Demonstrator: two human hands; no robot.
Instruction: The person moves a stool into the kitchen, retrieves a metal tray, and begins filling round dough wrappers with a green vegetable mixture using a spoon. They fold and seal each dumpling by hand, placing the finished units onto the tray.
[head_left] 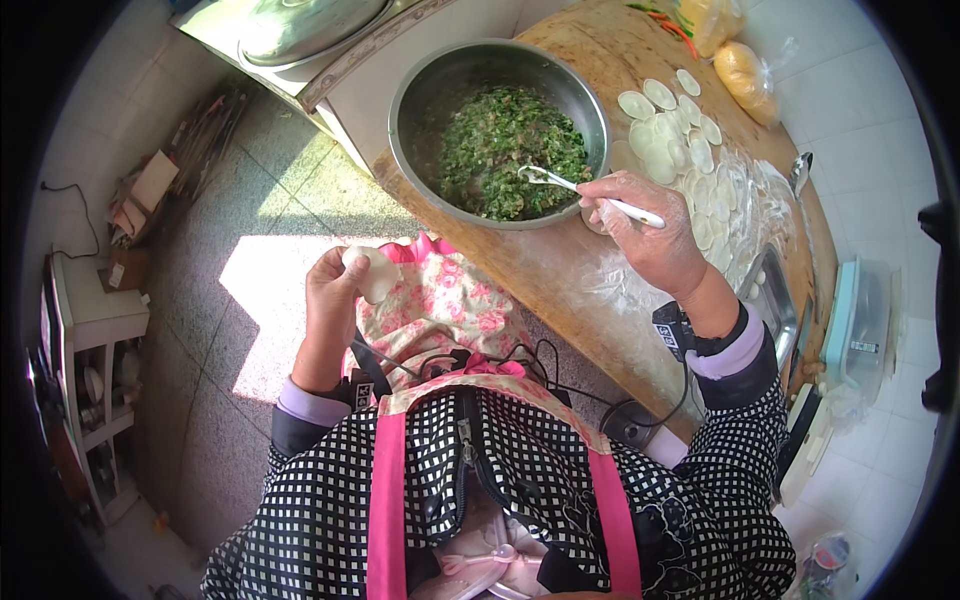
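One wrapper (376,277), left fingers (328,267); spoon (561,182), right fingers (610,187)

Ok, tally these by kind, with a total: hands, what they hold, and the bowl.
Hands, left hand and right hand: 2
Held dough wrapper: 1
Held white-handled utensil: 1
Metal bowl: 1
Total: 5

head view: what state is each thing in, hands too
Left hand, closed on dough round
Right hand, closed on white spoon
Metal bowl, part full
Green filling, chopped, mixed
Loose dough rounds, flat, many overlapping
Wooden board, patchily powdered white
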